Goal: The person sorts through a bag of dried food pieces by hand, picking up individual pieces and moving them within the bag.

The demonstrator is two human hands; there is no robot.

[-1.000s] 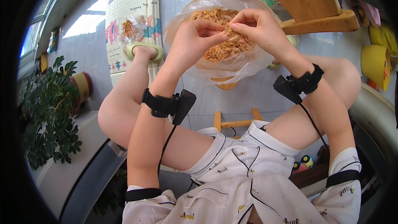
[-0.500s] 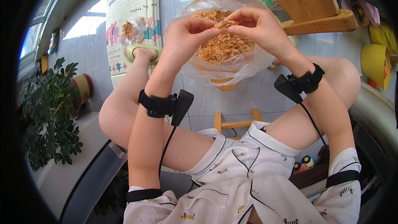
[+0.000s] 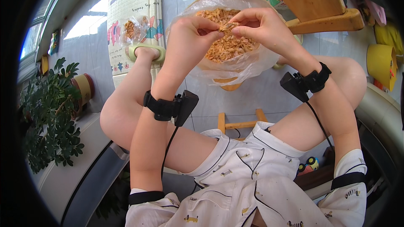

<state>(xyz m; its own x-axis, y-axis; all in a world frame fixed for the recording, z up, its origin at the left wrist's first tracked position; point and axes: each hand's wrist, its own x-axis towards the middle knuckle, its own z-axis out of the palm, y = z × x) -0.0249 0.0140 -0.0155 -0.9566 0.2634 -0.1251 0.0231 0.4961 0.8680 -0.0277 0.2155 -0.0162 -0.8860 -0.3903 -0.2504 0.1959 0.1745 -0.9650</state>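
Observation:
Between my two hands, above an opened clear plastic bag [image 3: 248, 68], is a small orange-brown piece that looks like a dried shrimp [image 3: 227, 27]. My left hand [image 3: 187, 38] pinches its left end between thumb and fingertips. The thumb and index finger of my right hand [image 3: 264, 27] close on its right end. Below them, a heap of dried shrimp [image 3: 230, 51] fills the spread bag, which rests on a wooden chair seat [image 3: 230, 87]. My hands hide part of the heap.
A smaller clear bag with orange-brown bits [image 3: 130, 30] lies on a patterned mat [image 3: 132, 0] at the left. The wooden chair's upright part [image 3: 311, 0] rises at the far right. A leafy plant [image 3: 52, 105] stands left, a yellow bin [image 3: 378, 65] right.
My left hand has turned a little, and its fingertips have shifted slightly along the shrimp. My right hand stays almost in place, still pinching.

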